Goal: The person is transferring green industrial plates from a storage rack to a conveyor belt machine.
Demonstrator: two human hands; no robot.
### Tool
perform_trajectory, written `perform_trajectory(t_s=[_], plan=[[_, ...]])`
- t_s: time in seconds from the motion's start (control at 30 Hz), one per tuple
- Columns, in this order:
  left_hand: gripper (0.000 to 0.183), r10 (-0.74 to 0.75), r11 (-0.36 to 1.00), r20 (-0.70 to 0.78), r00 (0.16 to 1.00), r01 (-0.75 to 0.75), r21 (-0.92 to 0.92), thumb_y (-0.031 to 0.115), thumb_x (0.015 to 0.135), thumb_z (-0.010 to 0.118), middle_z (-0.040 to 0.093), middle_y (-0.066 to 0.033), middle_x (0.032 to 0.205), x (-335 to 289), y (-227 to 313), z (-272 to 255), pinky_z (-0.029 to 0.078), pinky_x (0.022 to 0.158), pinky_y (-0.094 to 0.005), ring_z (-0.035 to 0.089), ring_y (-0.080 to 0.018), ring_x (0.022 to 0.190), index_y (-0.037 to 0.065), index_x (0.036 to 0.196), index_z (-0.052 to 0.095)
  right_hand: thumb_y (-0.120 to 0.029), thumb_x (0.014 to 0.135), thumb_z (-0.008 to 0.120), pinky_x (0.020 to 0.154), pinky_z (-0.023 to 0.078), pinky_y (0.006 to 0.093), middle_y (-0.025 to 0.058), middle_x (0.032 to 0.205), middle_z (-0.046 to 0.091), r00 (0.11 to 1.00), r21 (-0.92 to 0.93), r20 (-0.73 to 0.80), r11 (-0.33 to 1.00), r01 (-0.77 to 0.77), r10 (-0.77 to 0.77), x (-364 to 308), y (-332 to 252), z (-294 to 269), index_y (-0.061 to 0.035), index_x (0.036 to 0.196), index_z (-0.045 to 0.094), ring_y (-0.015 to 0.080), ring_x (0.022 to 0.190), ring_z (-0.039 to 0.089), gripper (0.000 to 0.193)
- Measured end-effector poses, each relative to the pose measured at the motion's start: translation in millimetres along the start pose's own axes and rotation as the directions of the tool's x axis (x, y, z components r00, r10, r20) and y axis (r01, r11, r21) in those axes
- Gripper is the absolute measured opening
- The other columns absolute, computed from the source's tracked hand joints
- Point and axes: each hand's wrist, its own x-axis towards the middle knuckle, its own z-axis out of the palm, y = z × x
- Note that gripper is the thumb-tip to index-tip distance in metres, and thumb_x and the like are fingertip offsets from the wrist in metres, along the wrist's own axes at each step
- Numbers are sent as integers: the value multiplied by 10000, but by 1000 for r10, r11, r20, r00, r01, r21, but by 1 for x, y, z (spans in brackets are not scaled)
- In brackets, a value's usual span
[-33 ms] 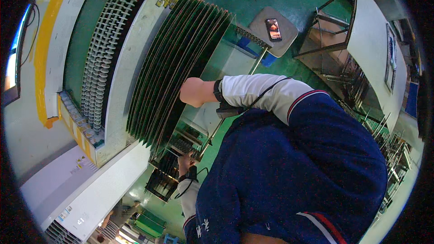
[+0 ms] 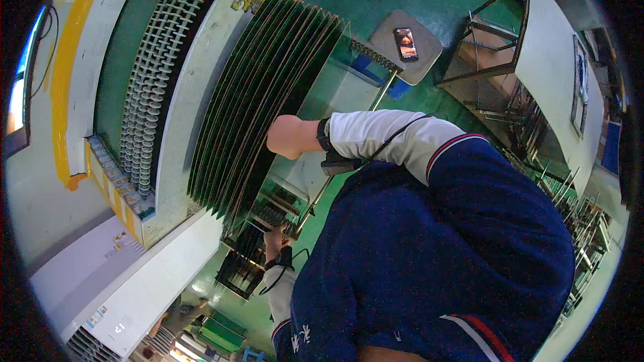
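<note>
Panels [image 2: 261, 104] stand between roller conveyor [image 2: 161, 87] at left and stool [image 2: 428, 48] at right, phone [image 2: 406, 45] on stool, tabletop [image 2: 549, 53] further right.

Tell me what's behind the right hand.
Around the right hand show dark green panels and a pale surface. What lies directly behind the hand is covered; its fingertips are hidden too, so its grip cannot be told.

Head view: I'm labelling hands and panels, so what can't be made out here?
All in the head view:
Right hand: fingers hidden behind the hand itself.
Left hand: too small to tell its exact grip.
Dark green panels: most faces hidden by the neighbouring panels.
Screen: cut off by the dark left rim, content unclear.
</note>
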Motion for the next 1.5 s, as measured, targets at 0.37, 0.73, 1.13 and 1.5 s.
perform_trajectory(t_s=[0.37, 0.73, 1.13, 1.5], plan=[[267, -172, 981, -26, 985, 169, -96, 187, 701, 746, 544, -98, 610, -9, 22, 4, 478, 429, -323, 531, -206, 484, 17, 735, 543, -161, 529, 672, 549, 492, 436, 110, 707, 654, 1000, 13, 10, 1000, -23, 23, -8, -3, -11, -83, 703, 696, 322, 707, 638, 192], [284, -86, 990, 13, 996, 87, -112, 202, 689, 756, 522, -86, 624, -3, 15, 2, 487, 428, -331, 537, -222, 486, 29, 692, 532, -168, 551, 668, 562, 495, 434, 110, 705, 655, 999, -3, 9, 999, -33, 33, -9, -2, -9, -85, 696, 695, 320, 702, 637, 169], [581, -162, 962, 32, 986, 150, 230, 186, 636, 741, 658, -108, 972, 26, -42, -18, 518, 620, -355, 648, -240, 799, 132, 1182, 548, -164, 518, 664, 528, 470, 448, 128, 637, 621, 994, 27, -106, 999, 28, -25, -7, -4, 0, -75, 620, 663, 329, 643, 618, 136], [328, -147, 989, 28, 989, 147, -28, 209, 681, 750, 510, -89, 688, 22, -28, -10, 491, 447, -338, 545, -228, 538, 8, 819, 531, -164, 514, 672, 525, 484, 437, 123, 648, 633, 992, 2, -124, 1000, 17, -16, -12, -6, -8, -73, 657, 679, 324, 656, 631, 169]])
